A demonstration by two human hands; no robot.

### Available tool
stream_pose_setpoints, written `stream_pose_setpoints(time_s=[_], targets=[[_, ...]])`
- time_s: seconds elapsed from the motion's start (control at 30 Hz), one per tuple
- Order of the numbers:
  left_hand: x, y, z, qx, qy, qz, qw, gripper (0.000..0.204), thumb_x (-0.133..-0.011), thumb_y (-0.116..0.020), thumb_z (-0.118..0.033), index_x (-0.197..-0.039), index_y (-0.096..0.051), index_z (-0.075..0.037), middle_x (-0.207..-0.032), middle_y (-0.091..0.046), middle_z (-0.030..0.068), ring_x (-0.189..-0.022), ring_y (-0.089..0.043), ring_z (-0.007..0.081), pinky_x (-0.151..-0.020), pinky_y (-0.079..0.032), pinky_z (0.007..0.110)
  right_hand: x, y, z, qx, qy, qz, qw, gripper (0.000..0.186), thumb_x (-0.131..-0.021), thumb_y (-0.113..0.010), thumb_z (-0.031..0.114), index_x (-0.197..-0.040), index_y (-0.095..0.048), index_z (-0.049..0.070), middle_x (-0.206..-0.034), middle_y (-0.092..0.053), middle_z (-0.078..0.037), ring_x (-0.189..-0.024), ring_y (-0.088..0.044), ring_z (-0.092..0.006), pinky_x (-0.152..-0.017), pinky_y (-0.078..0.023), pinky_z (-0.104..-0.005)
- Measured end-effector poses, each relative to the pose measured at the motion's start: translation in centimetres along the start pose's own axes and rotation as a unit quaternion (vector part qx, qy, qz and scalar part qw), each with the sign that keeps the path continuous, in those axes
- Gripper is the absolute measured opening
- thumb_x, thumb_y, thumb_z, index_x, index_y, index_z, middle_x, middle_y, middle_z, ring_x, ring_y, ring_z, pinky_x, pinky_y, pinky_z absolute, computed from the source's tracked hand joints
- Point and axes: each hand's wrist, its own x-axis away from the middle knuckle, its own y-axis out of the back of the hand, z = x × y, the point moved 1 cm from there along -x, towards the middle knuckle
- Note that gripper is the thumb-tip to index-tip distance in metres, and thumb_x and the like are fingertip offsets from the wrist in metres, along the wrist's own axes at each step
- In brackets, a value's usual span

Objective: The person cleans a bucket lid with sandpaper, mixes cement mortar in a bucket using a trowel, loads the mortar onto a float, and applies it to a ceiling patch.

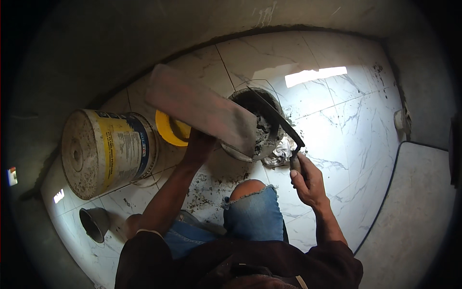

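My left hand [202, 144] is closed under a flat rectangular plastering float [202, 108], gripping it tilted over a bucket [262, 156] of grey mortar [262, 127]. The grip itself is mostly hidden by the board. My right hand [310, 183] is wrapped round the handle of a long trowel [284, 123], whose dark blade lies across the bucket's mouth. A yellow container [168, 135] sits left of the bucket, partly behind the float. Crumpled white material [284, 156] lies beside the bucket's lower right.
A large pail [96, 159] lies on its side at the left, with a small dark cup [94, 224] nearer me. Splattered mortar is on the tiled floor [346, 159]. Grey walls [240, 14] curve round the back, and a grey ledge [414, 197] runs along the right.
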Motion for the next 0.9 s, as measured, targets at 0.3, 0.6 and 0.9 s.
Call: stream_pose_setpoints(time_s=[0.3,0.6,0.9], targets=[[2.2,-7.2,3.9,-0.323,-0.062,0.030,0.944,0.035,-0.089,-0.064,-0.006,-0.121,-0.051,-0.006,-0.120,-0.053,0.0092,-0.114,-0.051,0.0232,-0.103,-0.039,0.038,-0.8,1.9,4.0,0.063,0.130,0.144,0.979,0.049,-0.094,-0.059,0.020,-0.132,-0.044,-0.007,-0.105,-0.060,-0.023,-0.088,-0.061,-0.0395,-0.079,-0.049,-0.0411],[3.4,-8.2,6.6,0.012,0.070,-0.114,0.991,0.019,-0.091,-0.056,-0.007,-0.108,-0.059,-0.001,-0.106,-0.061,0.0142,-0.101,-0.056,0.0297,-0.090,-0.044,0.042,-1.5,-0.4,-0.7,0.087,0.151,0.029,0.984,0.047,-0.094,-0.058,0.017,-0.131,-0.045,-0.008,-0.100,-0.059,-0.025,-0.091,-0.060,-0.0395,-0.079,-0.049,-0.0416],[3.4,-6.8,7.2,-0.136,0.080,-0.061,0.986,0.020,-0.088,-0.053,-0.005,-0.105,-0.061,0.001,-0.102,-0.062,0.0196,-0.097,-0.058,0.0354,-0.085,-0.046,0.044,-1.7,-1.0,0.3,0.062,0.156,0.029,0.985,0.046,-0.094,-0.057,0.019,-0.131,-0.045,-0.008,-0.101,-0.060,-0.027,-0.091,-0.060,-0.0420,-0.080,-0.048,-0.0434]])
